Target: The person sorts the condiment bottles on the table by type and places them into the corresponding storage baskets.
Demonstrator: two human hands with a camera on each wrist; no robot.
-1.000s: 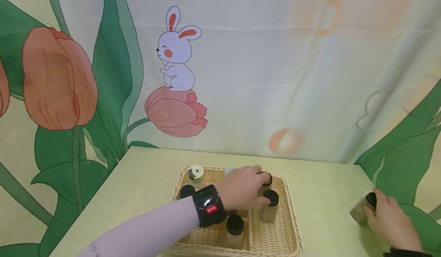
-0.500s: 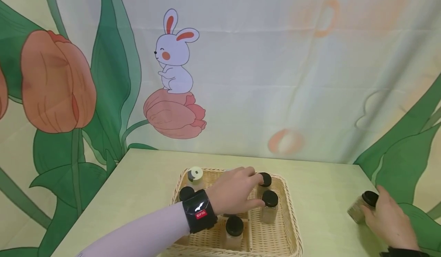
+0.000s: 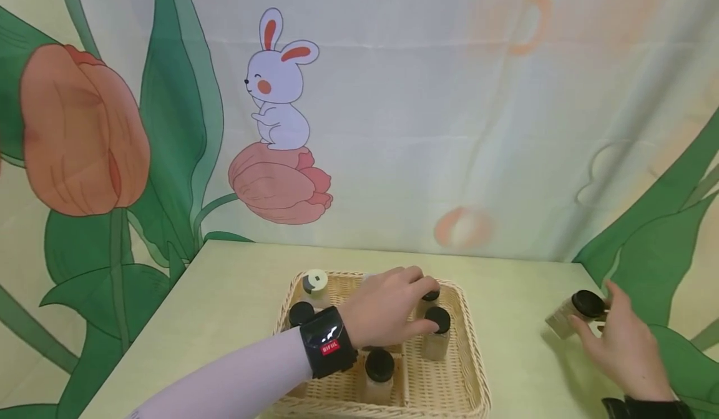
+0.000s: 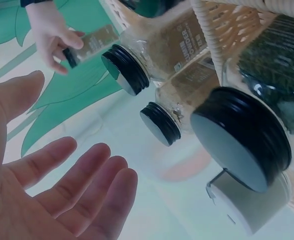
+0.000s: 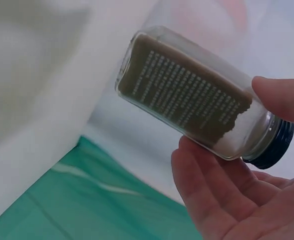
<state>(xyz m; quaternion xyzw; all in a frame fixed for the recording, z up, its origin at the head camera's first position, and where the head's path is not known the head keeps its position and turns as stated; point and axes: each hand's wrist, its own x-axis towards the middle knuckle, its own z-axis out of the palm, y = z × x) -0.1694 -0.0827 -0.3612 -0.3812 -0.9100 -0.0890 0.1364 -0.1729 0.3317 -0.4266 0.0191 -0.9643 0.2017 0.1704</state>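
Note:
My right hand (image 3: 626, 341) holds a spice jar (image 5: 186, 95) of brown powder by its black-lidded end, off to the right of the basket. The jar is tilted, lid toward the palm, with a printed label facing the right wrist camera. My left hand (image 3: 384, 306) hovers over the wicker basket (image 3: 477, 363), its fingers spread and loosely bent, nothing in the palm. Its fingertips overlap the back-right jar (image 3: 424, 306) in the head view, close to another black-lidded jar (image 3: 435, 341). The left wrist view shows two brown powder jars (image 4: 164, 45) beyond those fingers.
The basket has dividers and more jars: one with a pale lid (image 3: 316, 285) at back left, a black-lidded one (image 3: 377, 381) in front. A jar of dark green flakes (image 4: 274, 70) looms in the left wrist view. Behind the table (image 3: 522, 319) hangs a printed curtain (image 3: 382, 125).
My right hand has carried its jar leftward toward the basket and slightly up. The left hand stays over the basket, with only small shifts of its fingers near the lids.

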